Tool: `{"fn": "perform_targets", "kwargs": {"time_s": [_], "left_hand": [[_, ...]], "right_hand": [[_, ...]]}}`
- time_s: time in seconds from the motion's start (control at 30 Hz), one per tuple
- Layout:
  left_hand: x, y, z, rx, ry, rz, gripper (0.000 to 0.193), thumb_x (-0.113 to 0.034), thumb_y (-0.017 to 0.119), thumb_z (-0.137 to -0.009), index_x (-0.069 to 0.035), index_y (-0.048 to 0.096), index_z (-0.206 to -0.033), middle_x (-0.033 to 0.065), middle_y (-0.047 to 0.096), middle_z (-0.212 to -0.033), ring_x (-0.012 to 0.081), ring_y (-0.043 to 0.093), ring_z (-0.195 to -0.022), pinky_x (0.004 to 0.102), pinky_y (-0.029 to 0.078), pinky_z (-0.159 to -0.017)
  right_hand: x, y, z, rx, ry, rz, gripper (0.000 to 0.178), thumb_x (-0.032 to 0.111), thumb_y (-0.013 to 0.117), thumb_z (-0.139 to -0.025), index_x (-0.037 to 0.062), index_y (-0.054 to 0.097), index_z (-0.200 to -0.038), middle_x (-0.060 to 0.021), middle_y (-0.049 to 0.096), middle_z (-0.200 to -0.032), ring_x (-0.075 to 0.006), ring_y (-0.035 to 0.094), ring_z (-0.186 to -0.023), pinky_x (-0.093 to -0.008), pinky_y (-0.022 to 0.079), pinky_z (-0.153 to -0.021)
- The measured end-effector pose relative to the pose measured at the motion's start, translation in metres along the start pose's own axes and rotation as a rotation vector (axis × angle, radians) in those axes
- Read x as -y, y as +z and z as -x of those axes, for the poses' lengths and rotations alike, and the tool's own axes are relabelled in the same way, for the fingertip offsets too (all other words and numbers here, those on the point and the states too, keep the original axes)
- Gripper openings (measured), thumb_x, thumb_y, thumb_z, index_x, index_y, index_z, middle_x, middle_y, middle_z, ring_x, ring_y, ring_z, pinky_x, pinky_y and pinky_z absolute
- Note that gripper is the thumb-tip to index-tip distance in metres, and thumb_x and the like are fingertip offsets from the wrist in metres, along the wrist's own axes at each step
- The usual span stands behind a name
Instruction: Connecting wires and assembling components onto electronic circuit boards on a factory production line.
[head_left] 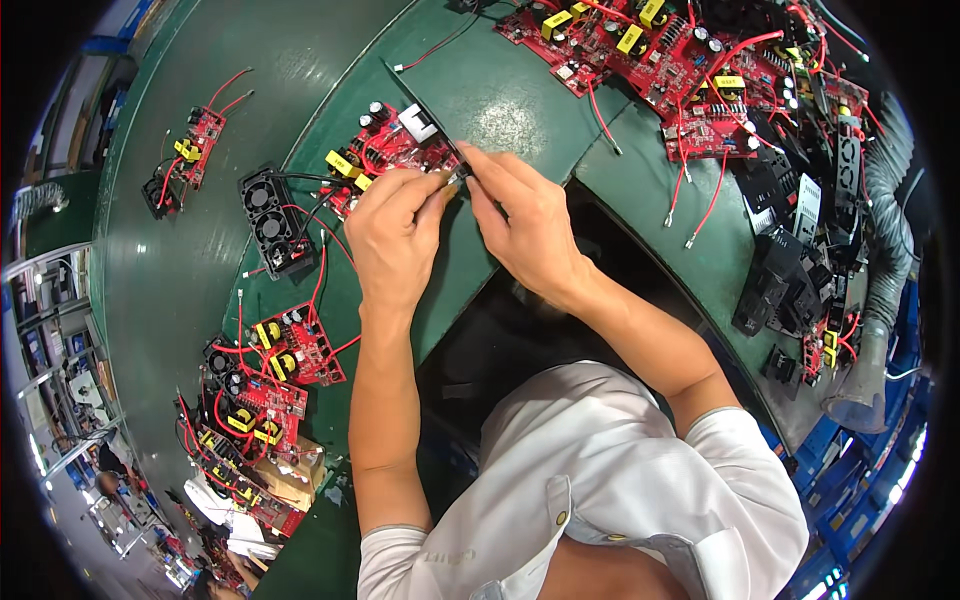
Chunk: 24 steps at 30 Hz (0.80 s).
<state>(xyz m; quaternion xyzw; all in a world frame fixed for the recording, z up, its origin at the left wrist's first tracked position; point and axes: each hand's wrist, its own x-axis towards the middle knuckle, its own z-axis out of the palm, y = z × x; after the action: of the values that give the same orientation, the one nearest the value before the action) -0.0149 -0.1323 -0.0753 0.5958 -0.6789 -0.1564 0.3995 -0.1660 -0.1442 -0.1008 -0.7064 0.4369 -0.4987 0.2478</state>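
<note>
A red circuit board [405, 154] with yellow-labelled parts lies in front of me on the green bench. A thin black panel [438, 126] is seen nearly edge-on along its right side, beside a white bracket-like part [417, 123]. The fingers of my right hand [527, 218] are closed on the panel's near end. Pressed against that same end, my left hand [392, 238] has thumb and fingertips pinched together; what they hold is hidden. A black twin-fan unit [270, 218] sits left of the board, joined to it by black cables.
More red boards [300, 343] with fans and red wires lie at the lower left. One small board [200, 145] is farther left. A heap of boards [650, 60] fills the far right, beside black housings [780, 275] and a grey flexible duct [892, 220].
</note>
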Motion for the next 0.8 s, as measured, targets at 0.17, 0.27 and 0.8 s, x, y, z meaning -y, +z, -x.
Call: {"fn": "perform_targets", "kwargs": {"time_s": [0.17, 0.27, 0.8], "left_hand": [[0.013, -0.005, 0.0, 0.035, 0.152, -0.029, 0.014, -0.005, 0.077, -0.075, -0.001, 0.072, -0.087, 0.0105, 0.067, -0.081, 0.0295, 0.066, -0.074, 0.0377, 0.052, -0.066], [0.005, -0.022, -0.004, 0.115, 0.173, -0.047, 0.025, -0.007, 0.079, -0.076, -0.002, 0.073, -0.099, 0.0111, 0.066, -0.102, 0.0268, 0.065, -0.093, 0.0349, 0.052, -0.081], [0.13, -0.135, -0.202, -0.326, -0.396, 0.215, 0.056, -0.013, 0.074, -0.085, -0.01, 0.058, -0.139, 0.009, 0.066, -0.123, 0.0173, 0.066, -0.091, 0.031, 0.054, -0.078]], "right_hand": [[-0.002, 0.009, 0.009, -0.01, 0.002, -0.074, 0.037, -0.005, 0.066, -0.087, -0.0004, 0.064, -0.123, -0.0139, 0.065, -0.088, -0.0213, 0.063, -0.069, -0.0294, 0.052, -0.065], [-0.006, -0.004, 0.005, 0.076, 0.128, -0.169, 0.032, 0.0, 0.067, -0.091, -0.0027, 0.064, -0.122, -0.0083, 0.07, -0.09, -0.0091, 0.062, -0.077, -0.0247, 0.052, -0.07], [-0.027, 0.002, 0.002, 0.073, -0.108, 0.192, 0.05, 0.013, 0.081, -0.079, -0.0003, 0.059, -0.122, -0.0167, 0.065, -0.11, -0.035, 0.063, -0.097, -0.0398, 0.051, -0.083]]}}
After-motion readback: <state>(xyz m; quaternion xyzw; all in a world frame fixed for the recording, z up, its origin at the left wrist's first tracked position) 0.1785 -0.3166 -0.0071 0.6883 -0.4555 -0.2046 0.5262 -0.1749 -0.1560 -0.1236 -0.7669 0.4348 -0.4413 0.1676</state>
